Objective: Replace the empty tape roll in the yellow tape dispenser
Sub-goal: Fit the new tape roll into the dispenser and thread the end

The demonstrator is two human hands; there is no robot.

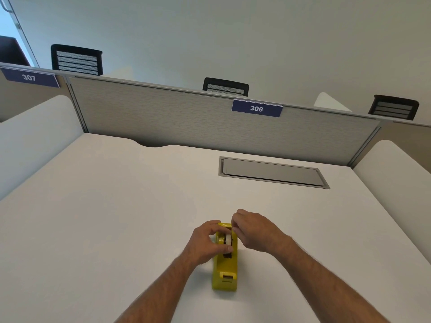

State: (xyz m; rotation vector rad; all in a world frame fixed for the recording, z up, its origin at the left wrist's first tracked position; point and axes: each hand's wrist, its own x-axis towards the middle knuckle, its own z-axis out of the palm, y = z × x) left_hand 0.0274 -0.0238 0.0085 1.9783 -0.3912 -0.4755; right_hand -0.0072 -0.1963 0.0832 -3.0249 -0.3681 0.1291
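**Two hands at work on a yellow tape dispenser**

A yellow tape dispenser [225, 264] stands on a white desk [116, 206], its cutter end toward the person. The left hand [206, 242] wraps the dispenser's left side, thumb over the top. The right hand [253, 230] pinches at the dispenser's far end, fingertips at the pale tape roll [228, 238] seated inside. Beyond the dispenser lies a grey cable hatch [272, 172]; behind it, a partition [186, 117] carries a blue sign reading 306 [257, 108].
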